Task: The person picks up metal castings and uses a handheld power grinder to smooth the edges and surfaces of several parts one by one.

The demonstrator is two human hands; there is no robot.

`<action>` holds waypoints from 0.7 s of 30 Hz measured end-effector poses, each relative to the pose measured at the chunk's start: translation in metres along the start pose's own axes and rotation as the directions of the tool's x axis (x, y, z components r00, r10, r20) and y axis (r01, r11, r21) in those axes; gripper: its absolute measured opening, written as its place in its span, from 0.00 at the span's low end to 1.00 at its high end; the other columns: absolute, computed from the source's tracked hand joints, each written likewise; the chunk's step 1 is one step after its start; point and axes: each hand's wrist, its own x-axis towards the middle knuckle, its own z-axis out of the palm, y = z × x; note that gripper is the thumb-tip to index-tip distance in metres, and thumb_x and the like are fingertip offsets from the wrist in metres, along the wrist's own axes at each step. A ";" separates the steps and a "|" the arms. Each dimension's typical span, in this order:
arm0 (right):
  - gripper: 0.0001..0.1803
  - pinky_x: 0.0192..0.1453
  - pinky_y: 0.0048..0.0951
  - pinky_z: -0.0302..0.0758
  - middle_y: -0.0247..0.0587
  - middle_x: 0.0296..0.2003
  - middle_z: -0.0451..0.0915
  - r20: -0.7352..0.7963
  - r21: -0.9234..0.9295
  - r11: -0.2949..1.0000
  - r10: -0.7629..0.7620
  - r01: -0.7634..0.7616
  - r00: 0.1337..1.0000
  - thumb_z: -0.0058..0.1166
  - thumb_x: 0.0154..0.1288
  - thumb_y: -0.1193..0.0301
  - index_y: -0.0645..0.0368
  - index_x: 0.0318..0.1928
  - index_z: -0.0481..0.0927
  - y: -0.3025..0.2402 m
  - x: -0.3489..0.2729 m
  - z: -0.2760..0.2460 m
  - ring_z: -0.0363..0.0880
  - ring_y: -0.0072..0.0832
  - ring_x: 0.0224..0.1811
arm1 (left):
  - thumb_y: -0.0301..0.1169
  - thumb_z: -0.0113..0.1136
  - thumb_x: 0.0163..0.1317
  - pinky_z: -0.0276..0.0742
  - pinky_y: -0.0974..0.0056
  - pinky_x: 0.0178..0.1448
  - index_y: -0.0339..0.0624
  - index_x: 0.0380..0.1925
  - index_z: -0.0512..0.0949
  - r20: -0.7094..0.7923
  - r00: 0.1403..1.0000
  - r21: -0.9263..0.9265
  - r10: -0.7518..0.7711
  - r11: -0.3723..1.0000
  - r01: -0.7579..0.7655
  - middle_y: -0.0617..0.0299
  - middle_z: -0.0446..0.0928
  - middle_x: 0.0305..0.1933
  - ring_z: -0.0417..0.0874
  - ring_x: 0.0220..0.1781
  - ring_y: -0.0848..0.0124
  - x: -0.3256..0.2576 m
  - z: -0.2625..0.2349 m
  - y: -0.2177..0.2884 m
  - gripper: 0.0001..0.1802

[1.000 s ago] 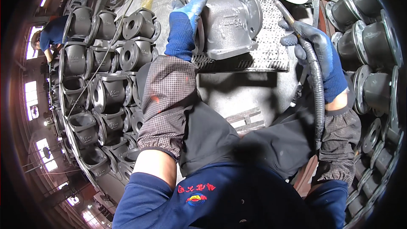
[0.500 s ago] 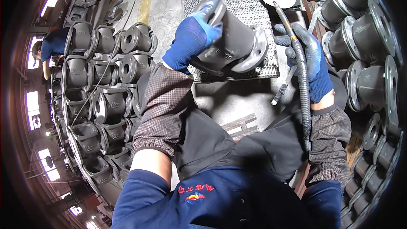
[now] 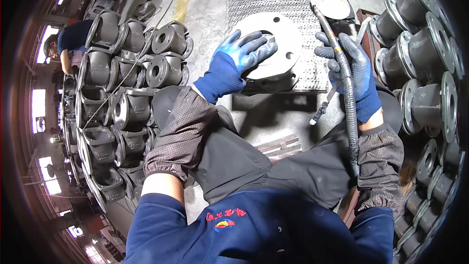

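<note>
A grey flanged pipe casting [image 3: 290, 34] stands on end on the textured metal bench, its pale flange face with bolt holes turned up. My left hand [image 3: 246, 51], in a blue knit glove with a coated palm, lies with fingers spread over that face, partly covering the centre bore. My right hand [image 3: 355, 63], gloved the same way, has its fingers bent around a dark hose [image 3: 348, 88] wrapped in ribbed coil, with a yellow band near its upper end. A thin bar with a dark, pale-tipped end [image 3: 320, 113] sticks out beside this hand; what joins it is hidden.
Beneath the casting is the bench's ridged plate [image 3: 266, 2]. A round pale disc [image 3: 333, 4] sits beyond the hose's top. Stacked castings rise at left [image 3: 132, 107] and right [image 3: 430, 102]. Another person [image 3: 73, 39] bends over the far left stack. A slatted pallet [image 3: 281, 146] lies below.
The casting has gone from tilted in my left hand to upright on the bench. My left hand has moved from gripping its flange to lying flat on top. My right hand keeps the hose.
</note>
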 end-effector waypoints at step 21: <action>0.24 0.18 0.16 0.72 0.45 0.30 0.82 0.551 -0.347 0.796 0.601 -0.495 0.579 0.43 0.70 0.57 0.70 0.43 0.79 0.054 -0.034 0.061 0.77 0.24 0.17 | 0.47 0.33 0.73 0.69 0.59 0.63 0.28 0.57 0.66 0.229 0.849 -0.846 -0.477 -0.529 -0.068 0.46 0.71 0.57 0.75 0.56 0.60 -0.025 -0.009 0.104 0.30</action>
